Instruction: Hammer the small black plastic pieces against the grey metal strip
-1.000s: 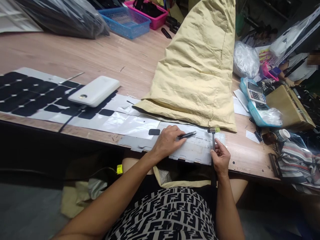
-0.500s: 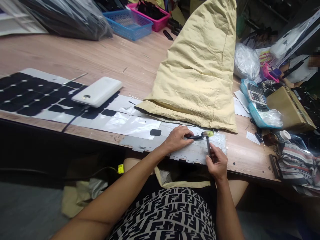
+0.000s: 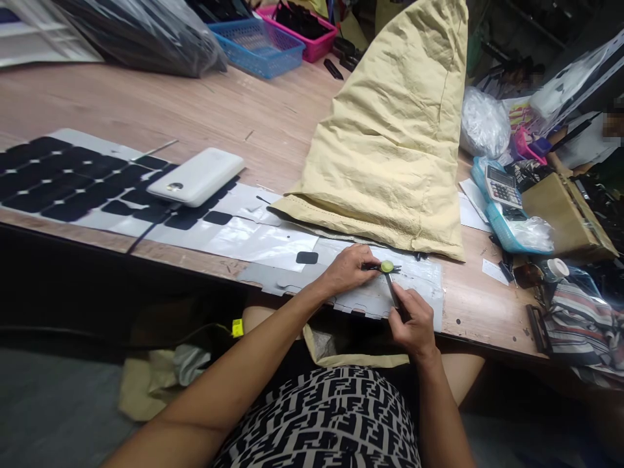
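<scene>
My left hand (image 3: 347,268) is closed, its fingertips pinching a thin black piece (image 3: 398,268) that lies over a grey sheet (image 3: 273,278) at the table's front edge. In my right hand (image 3: 414,322) is a small hammer (image 3: 388,267) with a yellow-green head and a metal shaft. The hammer's head is at the black piece, just right of my left fingertips, and covers part of it. Whether the two touch I cannot tell. Beyond both hands stands a large beige fabric piece (image 3: 385,156), its lower edge lying close behind my left hand.
Left on the table (image 3: 146,97) are black-patterned white sheets (image 3: 248,234) and a white power bank (image 3: 197,179) with a cable. Blue (image 3: 258,49) and pink baskets (image 3: 316,42) stand at the back. A calculator (image 3: 504,187), a cardboard box (image 3: 565,214) and striped cloth (image 3: 575,318) are at right.
My right hand has shifted left with the hammer, bringing its head over the black piece near my left fingertips. My left hand keeps its pinch in nearly the same place.
</scene>
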